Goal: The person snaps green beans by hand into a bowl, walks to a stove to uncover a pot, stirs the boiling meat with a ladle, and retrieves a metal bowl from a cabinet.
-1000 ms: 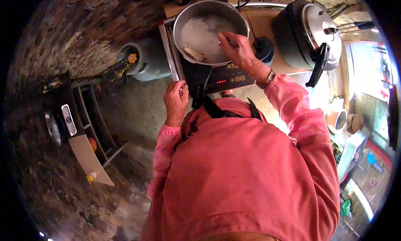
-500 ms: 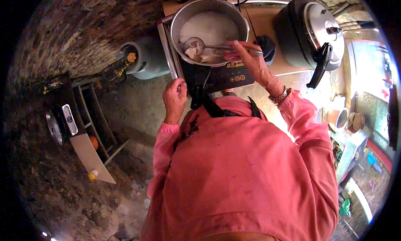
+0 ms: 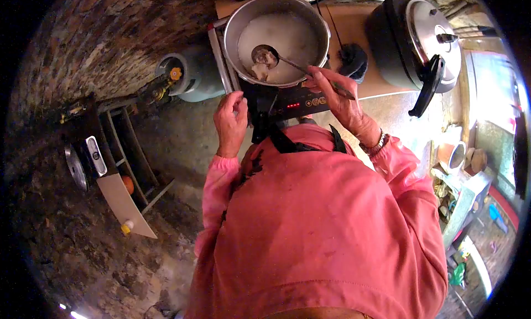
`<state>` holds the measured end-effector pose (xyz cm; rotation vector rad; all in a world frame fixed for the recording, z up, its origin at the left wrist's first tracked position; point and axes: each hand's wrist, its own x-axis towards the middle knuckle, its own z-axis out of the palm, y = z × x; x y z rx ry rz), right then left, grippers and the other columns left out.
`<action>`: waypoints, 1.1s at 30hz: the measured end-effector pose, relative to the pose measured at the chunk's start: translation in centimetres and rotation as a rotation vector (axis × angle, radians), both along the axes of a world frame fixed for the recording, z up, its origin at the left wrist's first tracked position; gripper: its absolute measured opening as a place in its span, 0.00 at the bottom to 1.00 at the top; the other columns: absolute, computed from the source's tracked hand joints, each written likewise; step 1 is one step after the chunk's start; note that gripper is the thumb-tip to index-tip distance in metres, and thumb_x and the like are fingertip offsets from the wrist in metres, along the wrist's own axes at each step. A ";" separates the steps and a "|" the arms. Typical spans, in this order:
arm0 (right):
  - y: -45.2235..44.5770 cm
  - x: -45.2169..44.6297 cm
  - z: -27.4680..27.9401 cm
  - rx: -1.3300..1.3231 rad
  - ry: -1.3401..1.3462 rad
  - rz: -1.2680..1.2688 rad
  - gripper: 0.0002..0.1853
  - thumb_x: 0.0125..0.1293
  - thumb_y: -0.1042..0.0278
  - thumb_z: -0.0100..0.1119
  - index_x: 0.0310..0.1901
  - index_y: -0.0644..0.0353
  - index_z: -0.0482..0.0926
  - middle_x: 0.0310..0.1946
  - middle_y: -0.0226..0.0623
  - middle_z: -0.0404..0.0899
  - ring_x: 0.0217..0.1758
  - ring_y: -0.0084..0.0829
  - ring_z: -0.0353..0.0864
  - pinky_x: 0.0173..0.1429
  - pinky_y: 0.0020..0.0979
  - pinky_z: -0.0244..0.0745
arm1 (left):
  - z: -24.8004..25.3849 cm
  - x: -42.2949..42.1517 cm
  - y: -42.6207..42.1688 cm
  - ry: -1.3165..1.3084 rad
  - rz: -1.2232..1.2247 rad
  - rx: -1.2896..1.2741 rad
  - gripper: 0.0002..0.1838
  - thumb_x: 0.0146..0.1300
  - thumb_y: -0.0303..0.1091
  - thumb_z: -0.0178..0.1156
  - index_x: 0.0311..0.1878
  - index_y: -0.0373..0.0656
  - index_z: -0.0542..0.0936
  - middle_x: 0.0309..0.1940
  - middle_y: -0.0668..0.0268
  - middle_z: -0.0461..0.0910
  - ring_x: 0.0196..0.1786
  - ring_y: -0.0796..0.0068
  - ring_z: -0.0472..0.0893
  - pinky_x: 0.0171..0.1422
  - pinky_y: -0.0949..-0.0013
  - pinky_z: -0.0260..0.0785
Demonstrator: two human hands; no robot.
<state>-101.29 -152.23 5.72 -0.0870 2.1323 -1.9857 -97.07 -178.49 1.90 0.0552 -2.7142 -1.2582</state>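
My right hand [image 3: 338,98] grips the handle of a metal ladle [image 3: 293,64], whose bowl is over the milky liquid [image 3: 287,37] in a large metal pot [image 3: 325,48]. Pale chunks [image 3: 260,71] show in the ladle's bowl and just beside it. The pot stands on a black induction cooktop [image 3: 279,106] with red lit digits. Near the cooktop's front left corner is my left hand [image 3: 231,123], its fingers curled closed, and nothing shows in them.
Right of the pot lie a dark cloth [image 3: 353,62] and a big lidded pressure cooker [image 3: 387,42] with its black handle jutting forward. A gas cylinder [image 3: 199,78] stands to the left. Farther left is a dark rack [image 3: 130,153] by the rough wall.
The ladle's bowl has shifted slightly up and right, and its handle now slants down to the right. My right hand has moved lower, my left slightly. Red digits now show on the cooktop.
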 end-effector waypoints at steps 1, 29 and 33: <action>0.2 0.3 0.2 0.021 0.015 -0.006 0.17 0.69 0.65 0.53 0.53 0.69 0.75 0.37 0.46 0.83 0.42 0.32 0.83 0.45 0.26 0.77 | -0.1 -0.1 0.1 0.005 -0.004 0.001 0.08 0.59 0.28 0.59 0.42 0.39 0.78 0.31 0.61 0.79 0.28 0.67 0.78 0.33 0.66 0.69; -2.7 -5.5 -1.1 0.138 -0.072 0.185 0.18 0.70 0.61 0.53 0.49 0.70 0.77 0.31 0.46 0.83 0.35 0.32 0.84 0.39 0.28 0.79 | -1.9 2.2 -0.8 -0.071 0.047 0.028 0.07 0.57 0.26 0.58 0.39 0.38 0.78 0.31 0.58 0.80 0.28 0.65 0.78 0.34 0.67 0.71; -0.2 -5.2 -2.2 -0.125 -0.213 0.091 0.20 0.70 0.58 0.52 0.49 0.72 0.76 0.35 0.47 0.82 0.37 0.33 0.84 0.41 0.28 0.81 | -1.7 1.6 -0.5 -0.043 0.031 0.064 0.07 0.58 0.27 0.58 0.40 0.38 0.78 0.31 0.59 0.80 0.28 0.65 0.78 0.34 0.66 0.70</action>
